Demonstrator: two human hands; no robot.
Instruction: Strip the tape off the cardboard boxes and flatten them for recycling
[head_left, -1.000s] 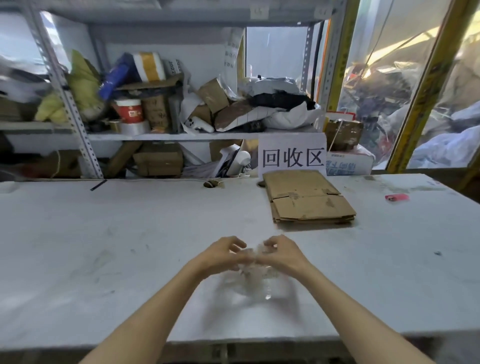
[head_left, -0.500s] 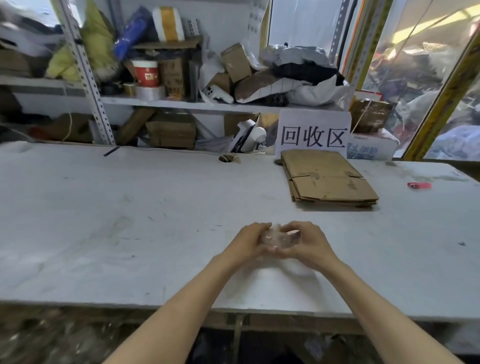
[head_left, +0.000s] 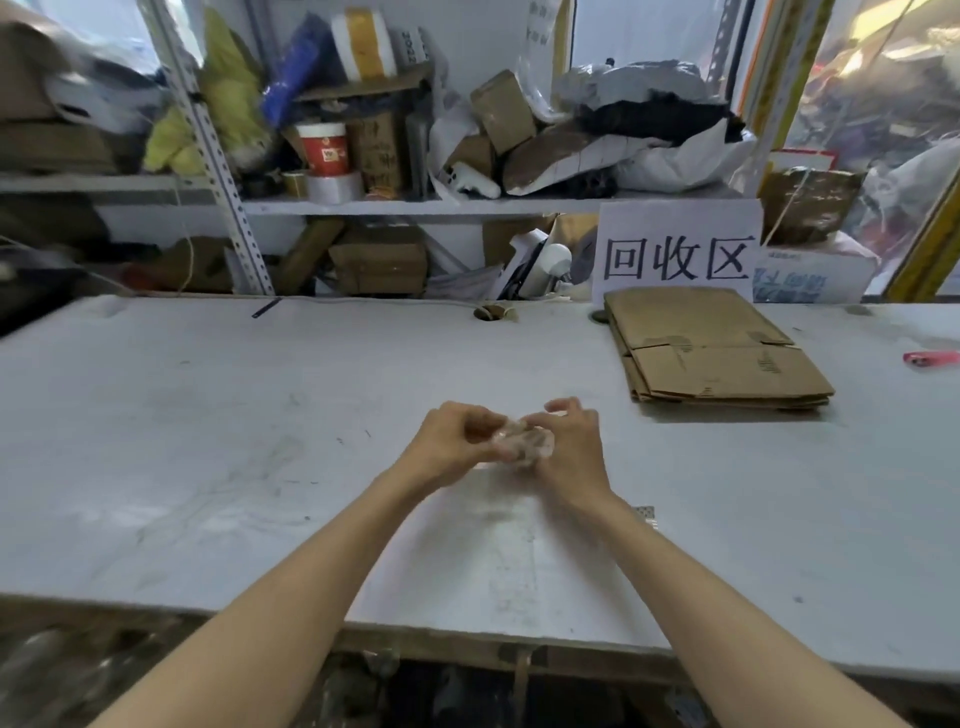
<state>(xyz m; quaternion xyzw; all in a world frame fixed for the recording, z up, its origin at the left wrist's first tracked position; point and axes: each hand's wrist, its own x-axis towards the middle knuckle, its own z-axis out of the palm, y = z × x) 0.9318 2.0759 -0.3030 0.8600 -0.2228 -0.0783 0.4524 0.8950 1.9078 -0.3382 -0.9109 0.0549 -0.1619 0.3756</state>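
Both hands hold a crumpled wad of clear tape between them, just above the white table, near the stack of flattened boxes and to its left, closer to the person. The left hand has its fingers curled in, pinching the wad's left side. The right hand cups the wad's right side with bent fingers, its upper fingers lifted a little off the tape. The stack lies flat on the table. A white sign with black characters stands just behind the stack, and a small pink thing lies to the stack's right, apart from it
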